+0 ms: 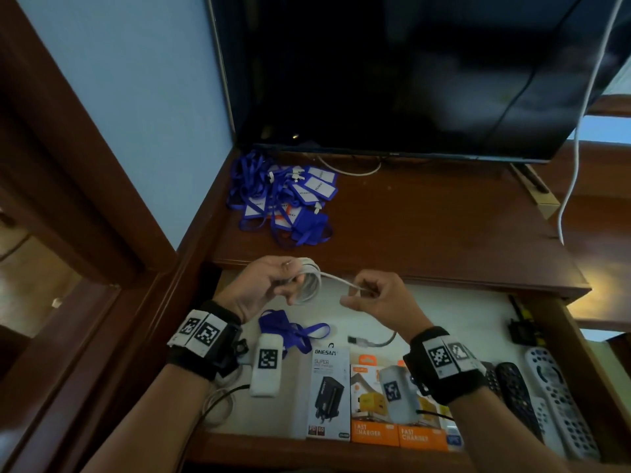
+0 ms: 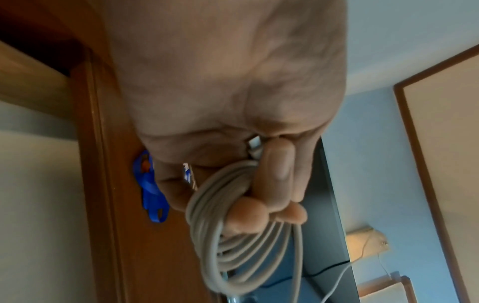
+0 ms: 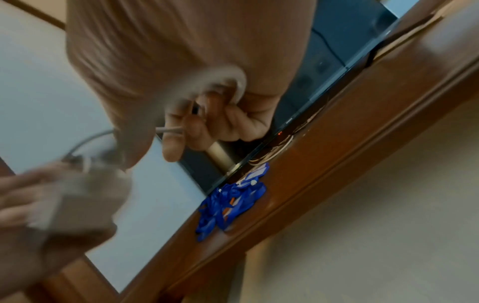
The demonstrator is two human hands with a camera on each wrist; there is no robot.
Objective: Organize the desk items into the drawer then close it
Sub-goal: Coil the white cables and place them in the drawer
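Note:
My left hand (image 1: pixel 273 285) grips a coiled white cable (image 1: pixel 312 281) above the open drawer (image 1: pixel 444 305); the left wrist view shows the coil (image 2: pixel 233 235) looped round my curled fingers (image 2: pixel 279 168). A short stretch of the cable runs right to my right hand (image 1: pixel 368 297), which pinches its free end (image 3: pixel 171 129) between thumb and fingers. A heap of blue lanyards with badge holders (image 1: pixel 283 196) lies on the brown desk top (image 1: pixel 426 227), behind both hands. The pile (image 3: pixel 230 203) also shows in the right wrist view.
The drawer holds a blue lanyard (image 1: pixel 293 331), charger boxes (image 1: pixel 329 394) (image 1: pixel 375 428), a short cable (image 1: pixel 372 340), several remotes (image 1: pixel 553 397) and a small black device (image 1: pixel 520 331). A dark TV (image 1: pixel 409 73) stands at the desk's back. A white cord (image 1: pixel 577 141) hangs at right.

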